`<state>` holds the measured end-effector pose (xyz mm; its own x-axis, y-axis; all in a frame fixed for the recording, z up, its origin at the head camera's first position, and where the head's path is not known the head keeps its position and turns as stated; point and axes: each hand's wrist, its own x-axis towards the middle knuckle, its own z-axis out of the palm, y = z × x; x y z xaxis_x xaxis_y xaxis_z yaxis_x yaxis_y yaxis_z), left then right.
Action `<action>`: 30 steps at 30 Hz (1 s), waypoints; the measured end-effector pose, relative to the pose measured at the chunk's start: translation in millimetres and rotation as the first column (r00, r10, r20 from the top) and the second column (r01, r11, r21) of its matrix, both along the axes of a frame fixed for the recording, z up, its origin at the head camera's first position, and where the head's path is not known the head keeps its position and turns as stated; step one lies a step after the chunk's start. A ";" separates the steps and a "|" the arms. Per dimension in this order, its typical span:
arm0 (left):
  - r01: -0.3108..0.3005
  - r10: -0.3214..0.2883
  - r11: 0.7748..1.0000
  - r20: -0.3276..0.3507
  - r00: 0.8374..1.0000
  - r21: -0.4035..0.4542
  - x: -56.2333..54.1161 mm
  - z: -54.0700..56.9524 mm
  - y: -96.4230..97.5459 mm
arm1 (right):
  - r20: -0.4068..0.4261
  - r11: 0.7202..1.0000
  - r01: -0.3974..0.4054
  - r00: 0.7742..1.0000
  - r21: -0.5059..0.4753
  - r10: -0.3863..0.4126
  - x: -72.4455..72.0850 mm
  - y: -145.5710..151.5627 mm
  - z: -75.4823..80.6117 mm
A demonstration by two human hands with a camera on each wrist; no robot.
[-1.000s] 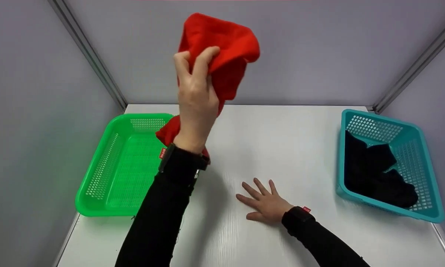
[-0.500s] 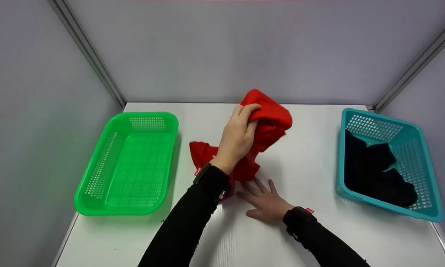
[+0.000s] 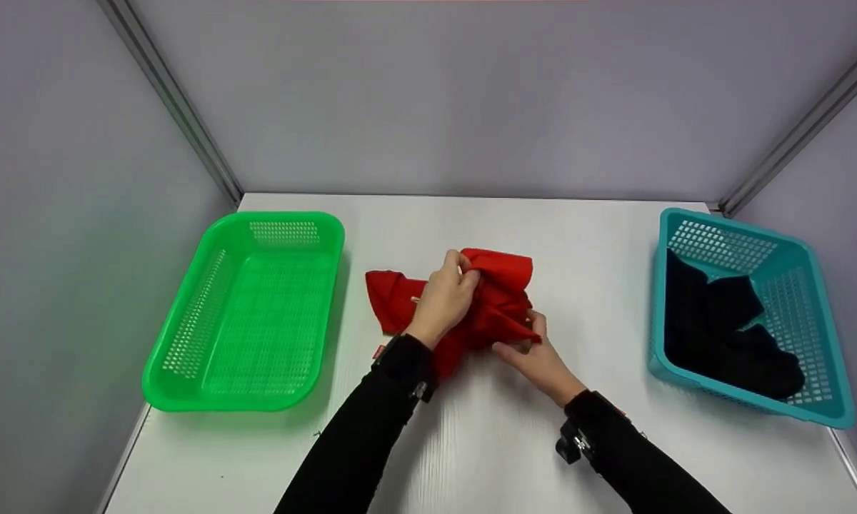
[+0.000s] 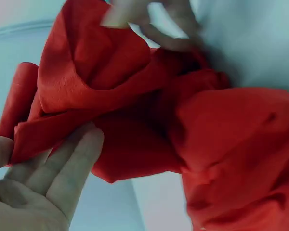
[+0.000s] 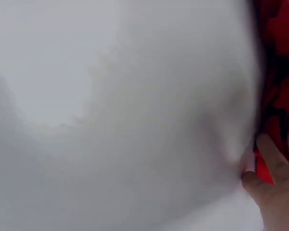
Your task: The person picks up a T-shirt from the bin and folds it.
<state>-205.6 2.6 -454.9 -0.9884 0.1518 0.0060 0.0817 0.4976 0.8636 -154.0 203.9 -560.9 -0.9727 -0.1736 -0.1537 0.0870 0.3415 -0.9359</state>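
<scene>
Fingers (image 4: 79, 163) and thumb of the left hand (image 3: 443, 298) pinch a rumpled red cloth (image 3: 498, 307), with the thumb on one side of a folded edge and the other digits beneath it. Right hand (image 3: 543, 363) meets the same cloth at its near right corner — thumb and fingers stand apart on either side of that corner, and I cannot tell whether they grip it or only touch it; the right wrist view is too blurred to settle the matter. Bunched up at the middle of the white table (image 3: 600, 285), the cloth has a brighter flap folded at its far side, one part lying out flat to the left, and another part reaching near, beside the left wrist. Next to the left hand a small pale bit (image 3: 416, 300) shows against the red.

Both arms come in from the near side in black sleeves (image 3: 350, 439), with a dark band at each wrist.

Well apart to the left stands a green basket (image 3: 261, 321), long and shallow, its perforated floor in view. Over on the right is a teal basket (image 3: 793, 307), turned at an angle, with black cloth (image 3: 721, 335) heaped mostly along its left and near sides. Pale panels (image 3: 428, 100) rise at the far, left and right sides — grey metal strips run up the two far corners.
</scene>
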 end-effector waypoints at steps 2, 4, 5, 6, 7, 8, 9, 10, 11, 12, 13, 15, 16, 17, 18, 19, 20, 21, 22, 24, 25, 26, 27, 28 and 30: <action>0.036 -0.037 0.999 0.041 0.998 0.035 1.9 -5.2 -0.6 | -0.029 0.999 0.045 0.999 0.001 -0.045 -1.5 0.7 3.6; 0.101 -0.108 0.991 0.080 0.991 0.090 4.6 -10.5 -1.3 | -0.080 0.995 0.091 0.993 0.033 -0.088 -2.4 1.0 7.0; 0.140 -0.150 0.984 0.090 0.985 0.110 6.3 -13.6 -1.8 | -0.096 0.992 0.120 0.989 0.034 -0.117 -2.3 1.0 9.4; 0.180 -0.193 0.975 0.097 0.976 0.130 8.0 -17.2 -2.3 | -0.111 0.988 0.153 0.983 0.034 -0.148 -2.0 1.4 12.3; 0.215 -0.231 0.965 0.105 0.967 0.147 9.9 -21.1 -2.8 | -0.118 0.983 0.183 0.977 0.011 -0.180 -1.4 2.1 15.7; 0.245 -0.264 0.957 0.110 0.958 0.156 11.8 -25.3 -3.5 | -0.115 0.978 0.208 0.971 -0.032 -0.210 -0.7 3.1 19.8; 0.269 -0.288 0.951 0.115 0.951 0.152 13.7 -29.8 -4.1 | -0.103 0.969 0.226 0.966 -0.100 -0.235 -0.6 4.3 24.0; 0.288 -0.304 0.948 0.117 0.946 0.133 15.6 -34.6 -4.6 | -0.084 0.955 0.241 0.963 -0.175 -0.258 -0.3 5.7 29.0; 0.299 -0.309 0.949 0.120 0.944 0.096 17.7 -39.9 -5.2 | -0.065 0.936 0.253 0.959 -0.243 -0.276 -0.3 7.3 34.4; 0.303 -0.306 0.952 0.125 0.944 0.046 20.0 -45.2 -5.8 | -0.051 0.914 0.263 0.955 -0.310 -0.292 -0.4 9.3 40.1; 0.304 -0.298 0.952 0.131 0.945 -0.028 22.7 -50.7 -6.6 | -0.040 0.884 0.274 0.949 -0.378 -0.311 -0.8 11.3 46.0; 0.298 -0.276 0.933 0.130 0.952 -0.202 28.4 -62.3 -8.1 | -0.036 0.826 0.286 0.938 -0.486 -0.346 -1.8 15.3 58.5; 0.288 -0.266 0.909 0.115 0.957 -0.301 31.2 -68.5 -9.5 | -0.039 0.805 0.294 0.930 -0.515 -0.365 -3.0 17.7 64.7; 0.272 -0.259 0.873 0.087 0.962 -0.404 34.0 -74.8 -11.1 | -0.047 0.786 0.304 0.921 -0.539 -0.388 -4.2 20.2 70.6; 0.250 -0.257 0.828 0.056 0.965 -0.502 36.3 -80.5 -13.0 | -0.054 0.769 0.317 0.909 -0.556 -0.414 -5.5 23.0 76.2; 0.217 -0.257 0.779 0.016 0.966 -0.589 38.0 -85.8 -15.3 | -0.063 0.754 0.337 0.893 -0.564 -0.446 -7.0 26.0 81.6; 0.180 -0.262 0.735 -0.029 0.965 -0.654 39.2 -90.2 -17.7 | -0.071 0.743 0.356 0.877 -0.568 -0.475 -8.5 29.5 86.7; 0.141 -0.270 0.698 -0.076 0.960 -0.702 40.1 -93.8 -20.5 | -0.076 0.731 0.376 0.862 -0.569 -0.502 -9.9 33.5 91.3; 0.102 -0.276 0.670 -0.118 0.954 -0.735 40.4 -95.8 -23.3 | -0.079 0.718 0.396 0.845 -0.572 -0.528 -11.2 37.6 95.1; 0.055 -0.280 0.660 -0.177 0.944 -0.750 39.6 -94.7 -29.4 | -0.086 0.686 0.418 0.815 -0.595 -0.572 -13.2 46.7 101.9; 0.042 -0.275 0.676 -0.199 0.941 -0.736 38.9 -92.6 -32.5 | -0.091 0.671 0.424 0.802 -0.608 -0.590 -13.8 51.6 104.7; 0.037 -0.267 0.699 -0.213 0.940 -0.714 38.2 -89.2 -35.7 | -0.095 0.656 0.423 0.793 -0.625 -0.601 -14.3 56.8 107.0; 0.031 -0.254 0.725 -0.226 0.941 -0.688 37.2 -84.6 -38.9 | -0.100 0.643 0.425 0.782 -0.637 -0.616 -14.7 62.0 108.8; 0.022 -0.238 0.750 -0.239 0.941 -0.661 36.1 -79.3 -42.3 | -0.103 0.630 0.430 0.769 -0.647 -0.631 -15.1 67.3 110.2; 0.003 -0.205 0.797 -0.266 0.942 -0.604 34.2 -67.6 -49.5 | -0.104 0.604 0.448 0.741 -0.660 -0.663 -15.7 77.9 112.6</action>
